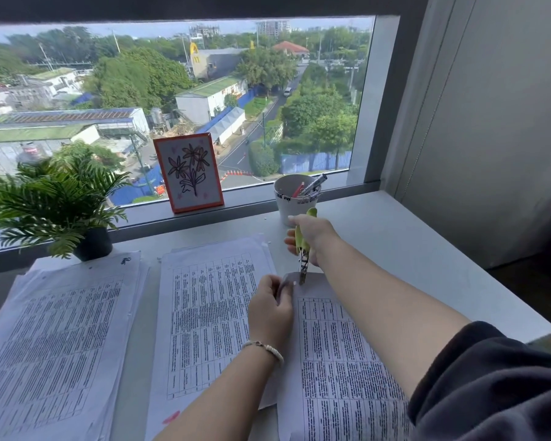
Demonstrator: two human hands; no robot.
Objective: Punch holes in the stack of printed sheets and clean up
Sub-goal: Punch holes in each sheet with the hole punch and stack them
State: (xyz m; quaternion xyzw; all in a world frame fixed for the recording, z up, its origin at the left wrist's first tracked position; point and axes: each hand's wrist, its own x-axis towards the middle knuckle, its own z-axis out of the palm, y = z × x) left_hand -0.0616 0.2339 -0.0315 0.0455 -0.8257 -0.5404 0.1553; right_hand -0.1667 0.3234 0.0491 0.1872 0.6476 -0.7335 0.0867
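Fingers: right hand (310, 236) is curled round the yellow-green handles of the hole punch (303, 249), squeezing them; left hand (269, 308) pinches the far left corner of the right-hand sheets (341, 361) between thumb and fingertips, lifting that corner a little.
Punch: single-hole plier type, held upright with its patterned head down over the far edge of the sheets, just right of the left hand; whether the die has gone through, I cannot tell.
Task paper: three lots of printed tables lie on the grey desk (411, 249), the right-hand one under the punch, a middle stack (204, 313) and a left stack (54, 329) beside it, the near edges partly overlapping.
Risk, alignment: the raised corner looks curled, so a hole may land off line or too near the edge and tear out.
Risk, thickness: if several sheets are in the mouth, the small punch may bite only part way.
Risk, fingers: left fingertips sit close to the punch head and could be nipped.
Risk, mess: tiny white bits near the white pen cup (296, 202) look like chads; more may scatter and need sweeping up.
Surroundings: potted fern (54, 202) far left, framed flower drawing (188, 173) on the window ledge.
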